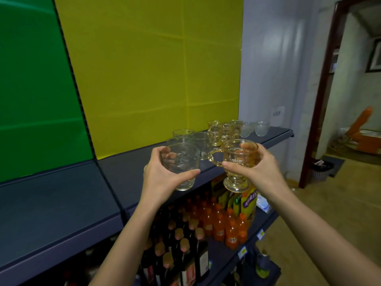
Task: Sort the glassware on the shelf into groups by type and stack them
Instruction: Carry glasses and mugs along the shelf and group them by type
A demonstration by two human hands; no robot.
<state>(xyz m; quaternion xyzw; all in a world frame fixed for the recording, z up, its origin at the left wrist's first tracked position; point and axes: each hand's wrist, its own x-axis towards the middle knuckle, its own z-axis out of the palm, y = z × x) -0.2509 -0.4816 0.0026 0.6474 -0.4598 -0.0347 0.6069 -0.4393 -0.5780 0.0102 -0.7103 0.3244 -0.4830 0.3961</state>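
Held aloft before the dark shelf (127, 170): clear tumbler (181, 165) wrapped in the left hand (162, 174), amber footed mug (237, 164) gripped by the right hand (261, 168). Farther back on that shelf, clear tumblers (183, 136), amber mugs (224, 130), small clear cups (254, 127).

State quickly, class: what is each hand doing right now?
Left hand: closed around a clear tumbler.
Right hand: closed around an amber footed cup.
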